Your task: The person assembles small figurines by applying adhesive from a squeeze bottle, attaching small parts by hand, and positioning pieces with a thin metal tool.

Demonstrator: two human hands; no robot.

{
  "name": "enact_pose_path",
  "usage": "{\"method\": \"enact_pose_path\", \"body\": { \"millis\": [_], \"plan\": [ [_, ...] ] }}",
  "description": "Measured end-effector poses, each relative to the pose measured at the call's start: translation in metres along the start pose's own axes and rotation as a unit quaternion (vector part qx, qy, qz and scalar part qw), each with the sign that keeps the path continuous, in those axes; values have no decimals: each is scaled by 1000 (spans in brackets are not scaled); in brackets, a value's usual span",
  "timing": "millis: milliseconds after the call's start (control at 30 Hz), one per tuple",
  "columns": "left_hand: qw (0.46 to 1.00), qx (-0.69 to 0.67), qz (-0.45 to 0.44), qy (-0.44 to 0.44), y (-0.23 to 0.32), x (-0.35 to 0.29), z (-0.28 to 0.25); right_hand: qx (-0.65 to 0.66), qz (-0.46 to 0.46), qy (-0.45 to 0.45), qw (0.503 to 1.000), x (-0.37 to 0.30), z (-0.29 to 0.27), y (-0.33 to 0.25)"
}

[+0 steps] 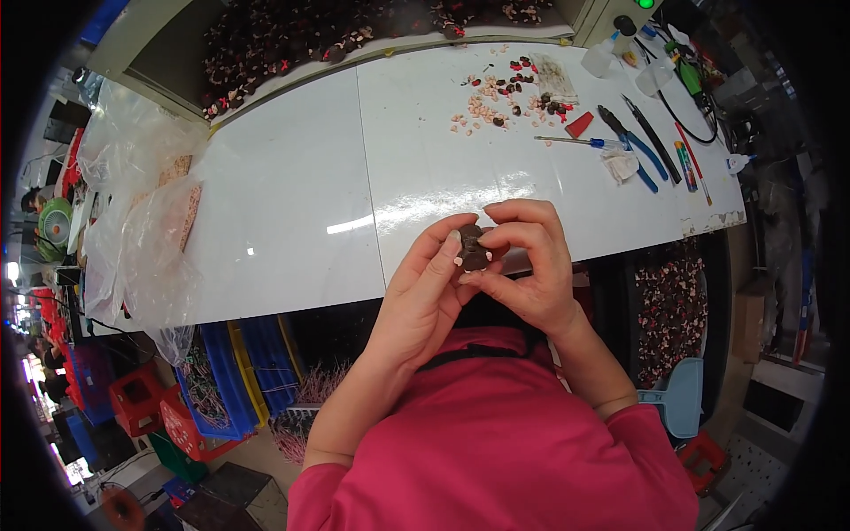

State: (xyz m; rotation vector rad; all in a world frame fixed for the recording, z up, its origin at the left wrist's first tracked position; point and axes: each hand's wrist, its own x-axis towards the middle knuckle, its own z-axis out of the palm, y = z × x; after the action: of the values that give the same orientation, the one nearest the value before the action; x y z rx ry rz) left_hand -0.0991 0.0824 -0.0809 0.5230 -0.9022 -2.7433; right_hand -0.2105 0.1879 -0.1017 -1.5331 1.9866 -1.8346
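Over the near edge of the white table, both hands meet at a small dark brown moulded piece [473,251] with pale pink bits along its lower side. Its exact kind is too small to tell. My left hand [425,279] grips it from the left, thumb lying on its face. From the right, the fingertips and thumb of my right hand [537,270] pinch its edge. Fingers cover part of the piece. Farther off on the tabletop lie scattered small pale pink parts [484,111] and several dark brown and red parts [513,87].
A bin of similar dark parts [292,53] spans the back. At the right lie blue-handled pliers [645,155], a screwdriver [584,142], a red cap [579,125] and crumpled tissue [619,165]. Clear plastic bags [146,230] hang over the left end. Blue crates [212,380] stand below.
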Motion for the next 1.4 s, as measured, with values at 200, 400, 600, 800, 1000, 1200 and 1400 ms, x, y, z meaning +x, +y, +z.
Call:
{"method": "enact_pose_path", "body": {
  "millis": [200,400,600,800,1000,1200,1400],
  "plan": [
    [1000,27,5,9,-4,-1,5,-5,-36,3,999,5,-7,1],
    [951,279,133,-19,-4,-7,9,-17,-47,-1,999,2,-8,2],
    [933,333,133,5,-7,-4,7,-6,-61,10,998,-1,-4,8],
    [909,385,162,13,-8,-1,6,15,-51,0,999,1,-2,13],
    [900,406,158,10,-8,2,5,26,-44,2,999,2,-2,14],
    [901,402,161,8,-8,3,4,33,-25,2,999,2,-1,13],
    [908,398,127,3,-6,3,1,33,1,-27,999,4,-6,13]
  ]
}}
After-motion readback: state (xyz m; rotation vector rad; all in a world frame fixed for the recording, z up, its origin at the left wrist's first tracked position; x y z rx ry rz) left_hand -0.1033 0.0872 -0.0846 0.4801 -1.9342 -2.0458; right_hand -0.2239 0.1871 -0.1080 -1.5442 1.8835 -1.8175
